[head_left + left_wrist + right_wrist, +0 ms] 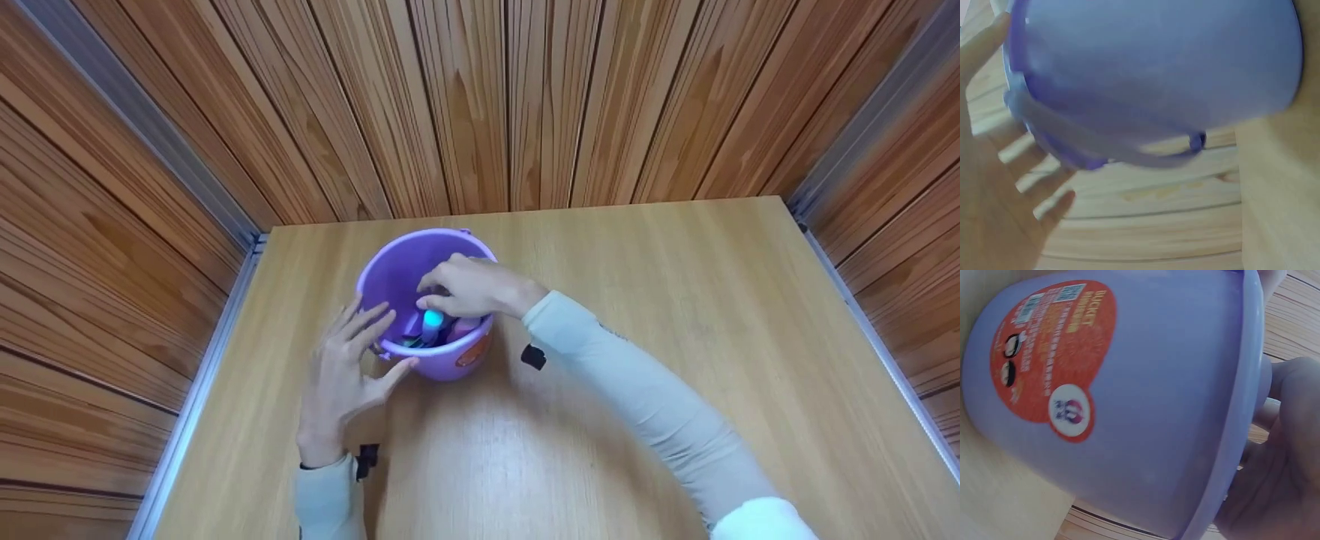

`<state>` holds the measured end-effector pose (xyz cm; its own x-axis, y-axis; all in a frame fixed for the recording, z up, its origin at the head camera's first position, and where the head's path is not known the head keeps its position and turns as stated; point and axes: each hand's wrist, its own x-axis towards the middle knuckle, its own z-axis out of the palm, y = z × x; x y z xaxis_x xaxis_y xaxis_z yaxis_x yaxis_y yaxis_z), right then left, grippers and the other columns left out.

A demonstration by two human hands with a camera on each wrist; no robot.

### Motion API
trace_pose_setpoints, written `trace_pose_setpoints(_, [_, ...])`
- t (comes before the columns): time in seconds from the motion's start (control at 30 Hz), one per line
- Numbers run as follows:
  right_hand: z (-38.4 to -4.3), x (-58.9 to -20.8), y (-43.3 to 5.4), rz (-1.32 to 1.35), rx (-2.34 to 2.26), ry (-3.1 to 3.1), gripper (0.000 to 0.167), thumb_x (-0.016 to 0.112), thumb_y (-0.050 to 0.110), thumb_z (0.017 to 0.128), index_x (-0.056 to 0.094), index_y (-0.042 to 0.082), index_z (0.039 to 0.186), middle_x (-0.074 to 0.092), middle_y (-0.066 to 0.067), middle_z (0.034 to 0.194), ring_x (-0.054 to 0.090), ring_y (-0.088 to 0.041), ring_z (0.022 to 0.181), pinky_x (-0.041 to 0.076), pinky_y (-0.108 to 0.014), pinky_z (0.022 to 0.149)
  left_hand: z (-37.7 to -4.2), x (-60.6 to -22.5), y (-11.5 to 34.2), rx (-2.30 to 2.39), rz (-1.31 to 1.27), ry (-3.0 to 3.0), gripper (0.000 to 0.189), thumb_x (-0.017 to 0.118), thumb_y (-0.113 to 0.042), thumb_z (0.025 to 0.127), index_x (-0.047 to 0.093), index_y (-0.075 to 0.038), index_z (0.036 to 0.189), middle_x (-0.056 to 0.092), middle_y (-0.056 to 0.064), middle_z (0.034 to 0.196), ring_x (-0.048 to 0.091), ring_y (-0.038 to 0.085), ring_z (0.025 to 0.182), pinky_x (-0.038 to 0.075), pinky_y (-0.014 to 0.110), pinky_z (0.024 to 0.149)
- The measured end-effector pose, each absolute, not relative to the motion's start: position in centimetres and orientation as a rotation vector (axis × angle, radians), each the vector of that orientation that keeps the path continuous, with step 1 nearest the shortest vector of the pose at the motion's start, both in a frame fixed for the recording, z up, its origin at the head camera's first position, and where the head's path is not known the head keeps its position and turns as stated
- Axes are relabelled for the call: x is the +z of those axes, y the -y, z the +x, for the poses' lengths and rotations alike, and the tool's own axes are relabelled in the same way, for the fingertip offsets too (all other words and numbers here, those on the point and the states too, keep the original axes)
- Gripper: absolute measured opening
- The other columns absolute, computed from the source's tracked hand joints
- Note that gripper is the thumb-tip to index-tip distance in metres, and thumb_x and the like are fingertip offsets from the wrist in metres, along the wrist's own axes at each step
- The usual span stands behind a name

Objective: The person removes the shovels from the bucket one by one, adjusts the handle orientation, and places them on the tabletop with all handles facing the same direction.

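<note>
A purple bucket (382, 262) stands on the table, its handle (1112, 149) hanging down its side in the left wrist view. My left hand (349, 371) has its fingers spread at the rim, with the thumb tip right at the edge. Over the bucket's mouth, my right hand (472, 289) reaches in with bent fingers. Just under its thumb is a bottle-like thing with a bright teal top (433, 319). A pinkish item (463, 327) lies beside it inside the bucket. I cannot tell whether the right fingers hold anything, since the rim hides part of them in the right wrist view.
The wooden tabletop (660, 300) extends on both sides of the bucket. Plank walls (480, 105) with metal corner rails (199, 375) bound it at the back and sides. An orange label (1055, 343) is stuck on the bucket's outside.
</note>
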<state>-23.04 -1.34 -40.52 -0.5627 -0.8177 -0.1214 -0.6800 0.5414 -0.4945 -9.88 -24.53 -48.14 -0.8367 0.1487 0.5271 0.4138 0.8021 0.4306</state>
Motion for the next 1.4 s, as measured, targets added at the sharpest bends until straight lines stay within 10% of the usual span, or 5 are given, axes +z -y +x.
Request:
trace_pose_setpoints(0.37, [-24.0,-38.6,2.6,-0.973,-0.428,-2.365,0.029,0.055,0.025,0.113,0.075,0.008,0.126,0.075,-0.01,0.102,0.069,-0.017,0.071,0.059,-0.028,0.064,-9.7,-48.2,24.6,-0.916,-0.57,2.357,0.038,0.093,-0.024,0.086,0.082,-0.014,0.121,0.08,0.004,0.122,0.068,0.031,0.132,0.052,0.052,0.112])
trace_pose_setpoints(0.87, [-24.2,-39.9,7.0,-1.001,0.388,-2.571,0.025,0.069,0.019,0.106,0.072,0.012,0.13,0.075,-0.008,0.119,0.066,-0.022,0.096,0.061,-0.04,0.103,-9.8,-47.7,23.7,-0.861,-0.572,2.374,0.034,0.092,-0.027,0.087,0.082,-0.016,0.118,0.081,0.004,0.117,0.073,0.028,0.123,0.055,0.048,0.109])
trace_pose_setpoints(1.17, [-23.4,-41.0,9.6,-0.907,0.684,-2.601,0.029,0.055,0.017,0.112,0.073,0.019,0.135,0.074,-0.002,0.132,0.075,-0.022,0.108,0.066,-0.038,0.089,-9.4,-47.8,23.5,-0.815,-0.553,2.395,0.033,0.09,-0.033,0.088,0.084,-0.017,0.116,0.082,0.002,0.116,0.074,0.027,0.122,0.06,0.046,0.102])
trace_pose_setpoints(1.4, [-23.5,-40.5,9.4,-0.871,0.844,-2.646,0.026,0.052,0.019,0.113,0.077,0.021,0.121,0.077,0.005,0.111,0.058,-0.015,0.076,0.06,-0.03,0.074,-9.7,-47.7,23.6,-0.742,-0.59,2.368,0.032,0.092,-0.03,0.087,0.084,-0.014,0.114,0.083,0.004,0.111,0.077,0.03,0.116,0.061,0.044,0.1])
